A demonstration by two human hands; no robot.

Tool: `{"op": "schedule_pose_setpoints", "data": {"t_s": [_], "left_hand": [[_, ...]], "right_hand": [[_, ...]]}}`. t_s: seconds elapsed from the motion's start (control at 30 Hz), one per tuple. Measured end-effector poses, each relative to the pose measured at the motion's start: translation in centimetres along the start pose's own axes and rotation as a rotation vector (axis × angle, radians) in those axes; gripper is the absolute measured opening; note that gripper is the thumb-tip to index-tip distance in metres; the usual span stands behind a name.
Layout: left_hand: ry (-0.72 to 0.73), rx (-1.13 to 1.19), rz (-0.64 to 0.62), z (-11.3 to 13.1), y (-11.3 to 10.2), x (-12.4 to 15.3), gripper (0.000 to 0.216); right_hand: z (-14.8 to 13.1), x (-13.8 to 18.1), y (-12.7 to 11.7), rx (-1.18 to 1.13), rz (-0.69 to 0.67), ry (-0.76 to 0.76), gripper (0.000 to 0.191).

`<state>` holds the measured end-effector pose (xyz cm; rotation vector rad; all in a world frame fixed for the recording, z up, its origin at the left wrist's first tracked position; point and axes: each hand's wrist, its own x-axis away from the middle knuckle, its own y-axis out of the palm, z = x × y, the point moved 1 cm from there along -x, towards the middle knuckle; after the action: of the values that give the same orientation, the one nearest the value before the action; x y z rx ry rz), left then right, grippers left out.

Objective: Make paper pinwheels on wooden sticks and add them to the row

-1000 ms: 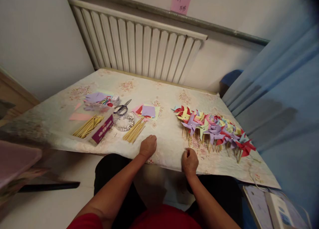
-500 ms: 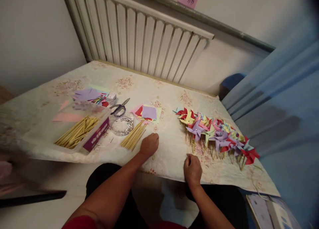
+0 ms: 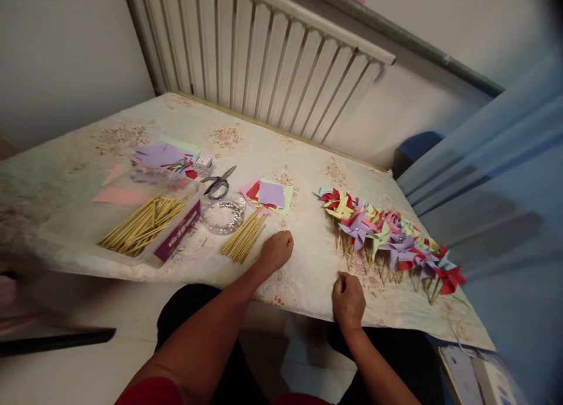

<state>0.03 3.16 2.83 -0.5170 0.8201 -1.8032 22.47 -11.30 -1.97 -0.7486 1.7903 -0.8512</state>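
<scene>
My left hand (image 3: 277, 251) rests on the tablecloth as a loose fist, with no object showing in it. Just left of it lies a fanned bundle of thin wooden sticks (image 3: 243, 236). Behind that bundle is a small stack of coloured paper squares (image 3: 271, 195), purple on top. My right hand (image 3: 349, 300) is also curled into a fist, at the table's front edge, and nothing shows in its fingers. Beyond it, to the right, lie several rows of paper pinwheels (image 3: 387, 235) on sticks, in red, yellow, purple and pale green.
A clear plastic box (image 3: 158, 258) with more sticks stands on the left. Near it are a round clear case (image 3: 223, 216) of silvery pieces, scissors (image 3: 219, 183), a small white box (image 3: 204, 163) and paper cutouts (image 3: 160, 154). A radiator (image 3: 264, 58) lines the wall; a blue curtain (image 3: 519, 205) hangs right.
The view has shifted slightly, so everything on the table appears a little further right. Both fists stay in the same places on the table.
</scene>
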Motion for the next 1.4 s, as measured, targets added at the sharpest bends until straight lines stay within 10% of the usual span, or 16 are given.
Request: {"op": "schedule_pose_setpoints", "data": {"t_s": [0.37, 0.57, 0.9, 1.4], "left_hand": [[-0.033, 0.135, 0.033, -0.4, -0.2, -0.6, 0.017], [-0.044, 0.209, 0.05, -0.6, -0.2, -0.9, 0.016], [-0.039, 0.235, 0.079, -0.9, 0.0, -1.3, 0.016], [-0.099, 0.305, 0.047, -0.6, -0.4, -1.3, 0.016]], "right_hand": [[-0.9, -0.7, -0.2, -0.082, -0.057, 0.09, 0.029], [-5.4, -6.3, 0.7, -0.33, -0.124, 0.113, 0.023], [-15.5, -17.4, 5.5, -0.447, -0.284, -0.29, 0.018], [-22.4, -20.6, 11.0, -0.154, -0.485, -0.651, 0.036]]}}
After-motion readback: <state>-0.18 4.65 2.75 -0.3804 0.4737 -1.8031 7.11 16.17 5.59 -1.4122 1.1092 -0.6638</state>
